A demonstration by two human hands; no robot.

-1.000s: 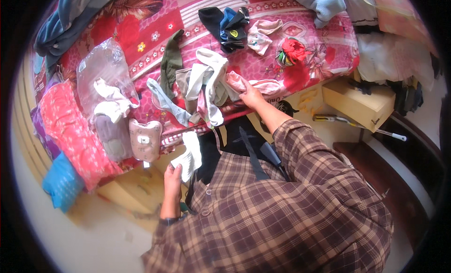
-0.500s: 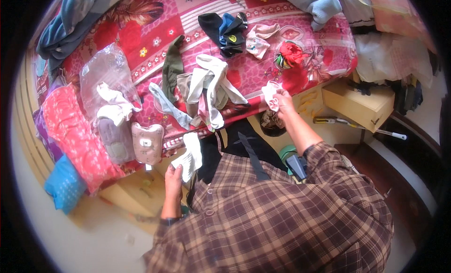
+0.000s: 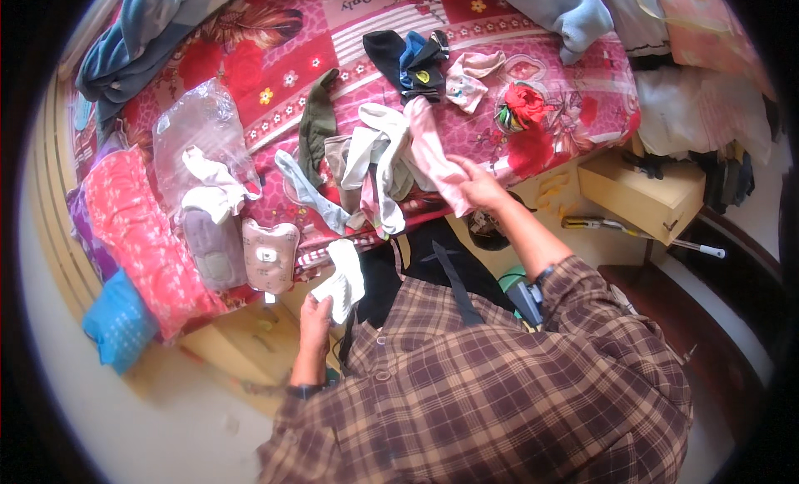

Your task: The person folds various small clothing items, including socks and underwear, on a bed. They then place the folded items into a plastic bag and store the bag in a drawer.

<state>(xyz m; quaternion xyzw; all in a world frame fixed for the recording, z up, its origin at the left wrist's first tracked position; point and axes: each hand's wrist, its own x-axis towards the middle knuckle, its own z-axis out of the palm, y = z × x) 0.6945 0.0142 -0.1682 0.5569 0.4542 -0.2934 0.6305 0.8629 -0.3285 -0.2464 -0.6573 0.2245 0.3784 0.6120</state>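
pinching pink sock (image 3: 431, 147) forward-left of right hand (image 3: 483, 186), white sock (image 3: 345, 277) pinched just beyond left hand (image 3: 314, 319)

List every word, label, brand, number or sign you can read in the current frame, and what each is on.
Bedspread: dark printed lettering near the top edge, upside down; its words are not copied here.
Pink pad: small pale patch and white tag, both too small to read.
Dark socks: yellow emblem, too small to read.
White sock and pink sock: no lettering visible.
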